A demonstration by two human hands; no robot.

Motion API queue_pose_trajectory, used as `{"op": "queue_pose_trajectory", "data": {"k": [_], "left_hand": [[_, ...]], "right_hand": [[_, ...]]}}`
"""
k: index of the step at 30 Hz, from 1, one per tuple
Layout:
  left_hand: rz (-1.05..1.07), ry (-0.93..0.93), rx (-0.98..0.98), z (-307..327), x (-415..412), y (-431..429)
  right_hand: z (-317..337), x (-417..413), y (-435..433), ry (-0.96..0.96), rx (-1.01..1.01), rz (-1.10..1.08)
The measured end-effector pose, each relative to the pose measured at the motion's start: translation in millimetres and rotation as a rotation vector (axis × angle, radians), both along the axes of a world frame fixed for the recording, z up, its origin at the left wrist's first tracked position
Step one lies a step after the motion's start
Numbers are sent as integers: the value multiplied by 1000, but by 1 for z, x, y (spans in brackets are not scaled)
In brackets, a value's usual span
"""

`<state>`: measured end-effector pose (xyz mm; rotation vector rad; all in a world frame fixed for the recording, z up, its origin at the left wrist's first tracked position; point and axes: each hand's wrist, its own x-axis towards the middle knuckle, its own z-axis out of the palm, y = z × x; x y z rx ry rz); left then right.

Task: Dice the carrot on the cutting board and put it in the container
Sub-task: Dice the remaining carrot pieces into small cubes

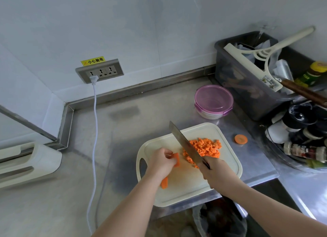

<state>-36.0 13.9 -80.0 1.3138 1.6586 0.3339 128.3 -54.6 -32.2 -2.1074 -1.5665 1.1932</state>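
A cream cutting board [184,189] lies at the steel counter's front edge. My left hand [161,161] pinches an uncut carrot slab [176,159] on the board. A second carrot piece [164,183] lies beside my left wrist. Diced carrot [205,147] is heaped at the board's far right. My right hand [215,173] grips the handle of a cleaver [184,142], whose blade points away over the board, next to the dice. The round container with a pink lid [213,101] stands closed behind the board.
A round carrot end [240,139] lies on the counter right of the board. A grey bin [247,73] with a squeegee and a tray of spice jars [300,135] crowd the right. A white cord [94,130] hangs from the wall socket. A bagged bin [219,219] sits below.
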Motion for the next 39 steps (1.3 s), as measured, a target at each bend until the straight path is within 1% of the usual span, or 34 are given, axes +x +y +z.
{"op": "queue_pose_trajectory", "data": {"k": [2, 6, 8, 19, 24, 27, 29, 31, 32, 34, 36, 39], "left_hand": [[-4, 80, 27, -5, 11, -4], [-89, 290, 143, -7, 17, -15], [-98, 330, 167, -10, 15, -18], [-45, 237, 121, -4, 9, -21], [-28, 200, 66, 0, 8, -22], [-58, 175, 42, 1, 8, -24], [-76, 205, 82, 2, 5, -23], [-91, 294, 193, 4, -4, -17], [-124, 363, 260, 6, -11, -11], [-307, 510, 348, 7, -24, -1], [-516, 573, 342, 8, -32, 7], [-624, 616, 305, 9, -37, 9]], "right_hand": [[-6, -3, -3, -12, -6, 14], [-18, -13, -9, -59, -8, 50], [-23, -18, -12, -80, 0, 56], [-41, -28, -17, -34, 122, -47], [-43, -34, -18, -25, 69, -18], [-45, -40, -19, -20, 47, 3], [-44, -40, -18, -28, 41, 13], [-43, -38, -17, -26, 28, 20], [-43, -36, -17, -27, 23, 31], [-42, -34, -16, -36, 12, 55], [-40, -33, -14, -42, 2, 70], [-38, -32, -11, -42, -9, 80]]}}
